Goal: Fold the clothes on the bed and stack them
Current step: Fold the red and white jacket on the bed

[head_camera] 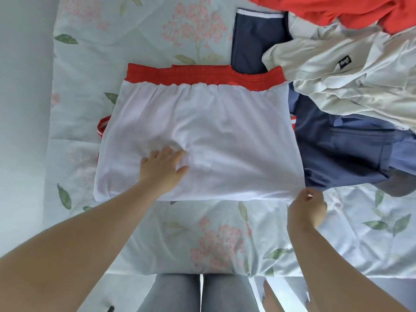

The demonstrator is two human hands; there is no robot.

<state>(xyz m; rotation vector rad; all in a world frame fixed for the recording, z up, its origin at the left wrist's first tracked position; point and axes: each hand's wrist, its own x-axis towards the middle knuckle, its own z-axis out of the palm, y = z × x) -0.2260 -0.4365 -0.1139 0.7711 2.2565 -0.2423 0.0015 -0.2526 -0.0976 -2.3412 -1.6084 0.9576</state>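
White shorts (225,136) with a red elastic waistband (202,77) lie spread flat in the middle of the bed, waistband at the far side. My left hand (163,164) rests flat on the white cloth left of centre, fingers spread. At the near right corner of the shorts, my right hand (307,207) pinches the hem between curled fingers. A red trim edge shows under the shorts on the left side.
A heap of unfolded clothes lies to the right: a cream garment (351,75) with a black label, blue clothes (346,149) beneath it, a red one (351,10) at the top. A navy piece (252,41) lies behind the shorts. The floral bedsheet (216,239) reaches the near edge.
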